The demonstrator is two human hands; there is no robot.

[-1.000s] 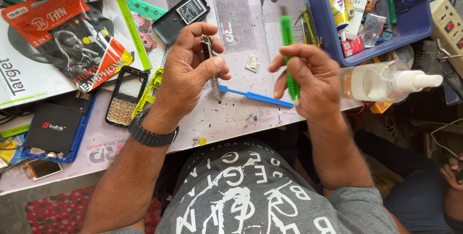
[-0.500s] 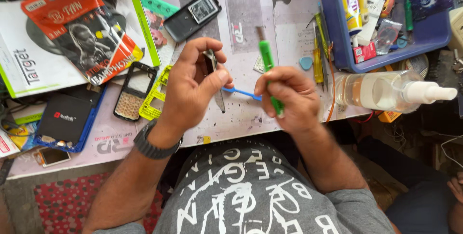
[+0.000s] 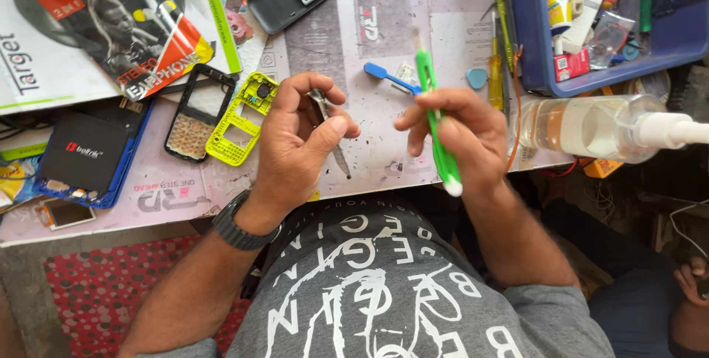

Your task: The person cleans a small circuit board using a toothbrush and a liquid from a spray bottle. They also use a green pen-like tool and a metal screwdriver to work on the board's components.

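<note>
Your left hand (image 3: 299, 144) is clamped on slim metal tweezers (image 3: 330, 131), thumb and fingers pinching the upper end while the tips point down toward you over the worn grey work mat (image 3: 384, 26). Your right hand (image 3: 461, 136) is closed around a green plastic-handled brush (image 3: 436, 125), its bristle end pointing away from you. Both tools hover just above the mat, near each other but apart.

From the head view, the work looks to be at a tool-readying stage: the yellow plastic phone keypad frame (image 3: 240, 118) lies just left of your left hand, with a black phone front frame (image 3: 196, 114) beside it. The next move calls for steady tweezer tips and light brush pressure.

The blue plastic tray (image 3: 532, 55) at top right holds tubes, screwdrivers and small packets. The clear plastic pump bottle (image 3: 583, 128) lies on its side, partly filled with clear liquid.
</note>
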